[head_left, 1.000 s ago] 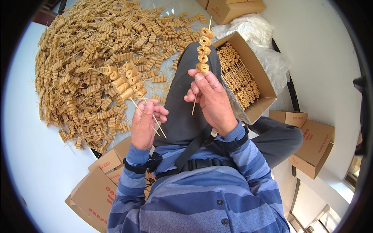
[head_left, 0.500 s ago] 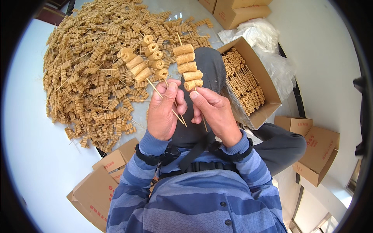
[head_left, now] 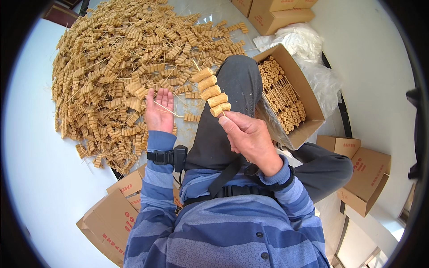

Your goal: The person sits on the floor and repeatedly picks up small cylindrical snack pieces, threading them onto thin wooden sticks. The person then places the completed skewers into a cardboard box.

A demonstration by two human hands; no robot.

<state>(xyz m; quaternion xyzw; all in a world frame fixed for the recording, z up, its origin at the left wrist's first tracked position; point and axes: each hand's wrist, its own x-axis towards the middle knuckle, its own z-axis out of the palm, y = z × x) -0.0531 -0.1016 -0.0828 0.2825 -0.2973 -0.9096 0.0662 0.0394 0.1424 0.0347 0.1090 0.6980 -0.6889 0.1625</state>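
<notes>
My right hand [head_left: 251,137] pinches the lower end of a skewer [head_left: 210,91]. Several tan, hollow tube-shaped rolls are threaded on that wooden stick, and its bare tip points up and away. At the near right side of a large pile of similar skewers [head_left: 107,67], my left hand [head_left: 160,111] lies palm up with its fingers stretched out. A thin stick [head_left: 169,110] crosses over its palm, and the rolls of a skewer [head_left: 137,89] rest just beyond its fingertips.
An open cardboard box [head_left: 308,127] lined with clear plastic stands to the right, packed with skewers in rows. White plastic bags [head_left: 299,40] lie behind it. Other cartons sit at right [head_left: 366,172], lower left [head_left: 107,223] and far back [head_left: 268,18]. My bent knee [head_left: 241,76] is between pile and box.
My left hand has moved left to the pile, turned palm up and opened, letting go of two skewers. The right hand keeps its skewer, now tilted further left.
</notes>
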